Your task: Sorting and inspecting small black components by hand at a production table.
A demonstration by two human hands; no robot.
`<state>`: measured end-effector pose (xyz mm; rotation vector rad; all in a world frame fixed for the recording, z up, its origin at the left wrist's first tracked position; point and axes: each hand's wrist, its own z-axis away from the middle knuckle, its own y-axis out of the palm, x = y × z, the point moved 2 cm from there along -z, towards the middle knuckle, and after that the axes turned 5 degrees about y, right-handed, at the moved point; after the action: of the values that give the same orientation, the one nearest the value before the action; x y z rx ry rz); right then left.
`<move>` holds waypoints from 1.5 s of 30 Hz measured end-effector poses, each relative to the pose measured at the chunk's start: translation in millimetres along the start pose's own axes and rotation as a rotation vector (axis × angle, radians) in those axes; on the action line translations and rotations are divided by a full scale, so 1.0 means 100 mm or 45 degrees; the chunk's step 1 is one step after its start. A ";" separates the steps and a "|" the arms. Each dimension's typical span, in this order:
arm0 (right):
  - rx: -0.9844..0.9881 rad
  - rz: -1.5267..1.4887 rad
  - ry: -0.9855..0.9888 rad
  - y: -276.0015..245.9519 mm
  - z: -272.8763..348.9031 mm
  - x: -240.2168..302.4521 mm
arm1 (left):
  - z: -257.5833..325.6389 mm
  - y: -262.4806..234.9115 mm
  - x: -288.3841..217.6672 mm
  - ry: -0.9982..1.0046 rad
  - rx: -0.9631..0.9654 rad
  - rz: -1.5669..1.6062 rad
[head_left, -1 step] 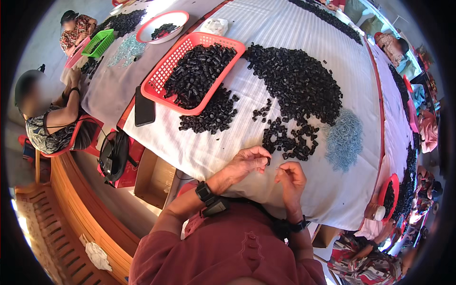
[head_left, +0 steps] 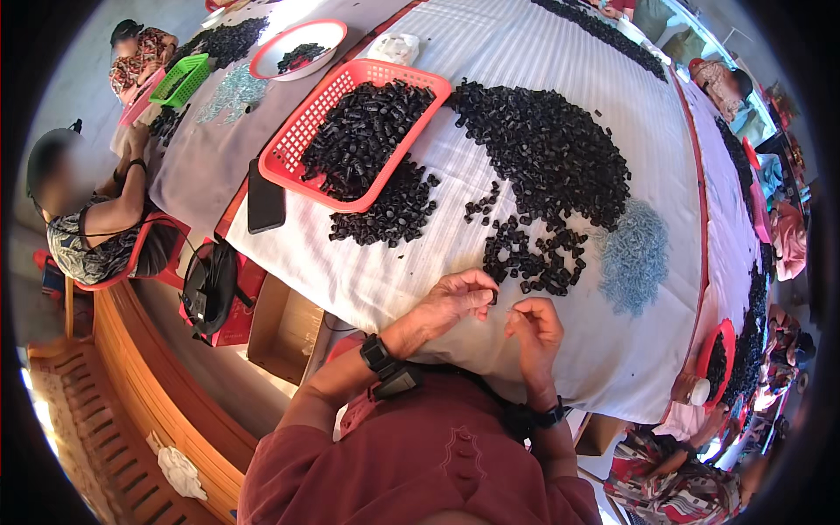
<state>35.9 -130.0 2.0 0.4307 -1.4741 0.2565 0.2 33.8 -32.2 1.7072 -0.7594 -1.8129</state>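
Over the table's near edge, my left hand [head_left: 455, 299] pinches a small black cap-like piece [head_left: 493, 298] between thumb and fingers. Close to its right is my right hand [head_left: 536, 325], thumb and fingertips pressed together; a tiny pale bit may show at the tips, too small to name. Just beyond both hands lies a loose scatter of black pieces [head_left: 535, 260], with a large heap of them [head_left: 551, 153] farther off. A mound of small light-blue translucent pieces [head_left: 634, 258] is on the right. More black pieces fill a red plastic basket [head_left: 273, 162] and spill beside it.
A black phone [head_left: 266, 199] lies left of the basket. Behind are a white basin [head_left: 332, 37] and a crumpled white bag [head_left: 394, 48]. People sit along both sides, one nearby at left [head_left: 96, 219]. A wooden bench [head_left: 149, 376] stands at lower left.
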 end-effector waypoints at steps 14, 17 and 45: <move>0.056 0.010 0.029 0.07 0.02 0.02 | 0.05 0.06 0.10 -0.109 -0.026 0.142; 0.054 0.096 0.023 0.03 0.03 -0.01 | 0.06 0.07 0.10 -0.111 0.029 0.139; 0.426 0.134 0.451 -0.11 -0.01 0.02 | 0.16 0.10 -0.03 -0.187 0.250 -0.257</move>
<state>41.3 -139.8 2.5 0.5450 -1.1076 0.6363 -15.1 29.3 -22.0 1.8472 -0.8780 -2.0785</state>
